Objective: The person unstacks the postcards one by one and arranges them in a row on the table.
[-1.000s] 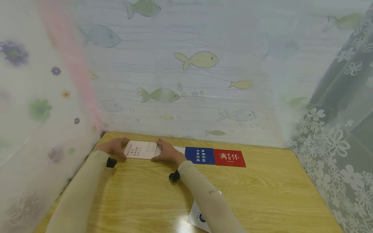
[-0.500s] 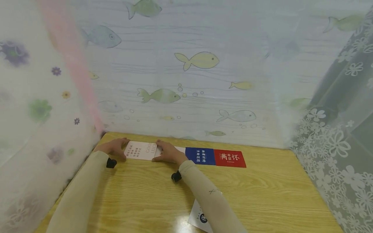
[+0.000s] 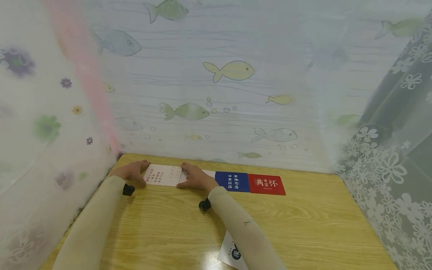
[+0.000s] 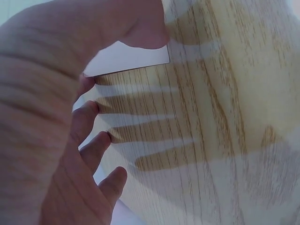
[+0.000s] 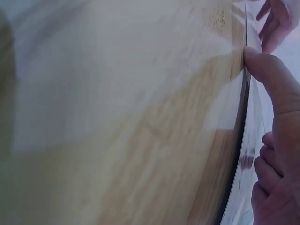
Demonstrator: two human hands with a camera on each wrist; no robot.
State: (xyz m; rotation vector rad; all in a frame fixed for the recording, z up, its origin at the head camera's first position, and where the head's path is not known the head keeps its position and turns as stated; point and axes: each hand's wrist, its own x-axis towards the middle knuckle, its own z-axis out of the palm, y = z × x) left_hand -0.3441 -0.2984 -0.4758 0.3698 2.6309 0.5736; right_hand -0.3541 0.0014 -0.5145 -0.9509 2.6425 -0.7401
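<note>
A pale pink card (image 3: 163,175) with printed characters and "GOO LUCK" lettering lies at the left end of a row of cards. My left hand (image 3: 131,171) grips its left end, thumb at the near corner and forefinger at the far corner. At its right end my right hand (image 3: 195,177) holds it the same way, covering part of a white card (image 3: 210,173) beside it. The left wrist view shows the left thumb over the card's corner (image 4: 131,58), the other fingers spread. In the right wrist view, the right thumb (image 5: 262,65) touches the near edge of the row.
A blue card (image 3: 233,182) and a red card (image 3: 266,184) continue the row to the right. Another white card (image 3: 230,252) with a dark round mark lies nearer, partly under my right forearm. The wooden table (image 3: 303,225) meets a fish-patterned curtain (image 3: 229,112) at the back.
My right wrist has shifted very slightly to the right. Both hands stay at the ends of the pink card, and the other cards lie as before.
</note>
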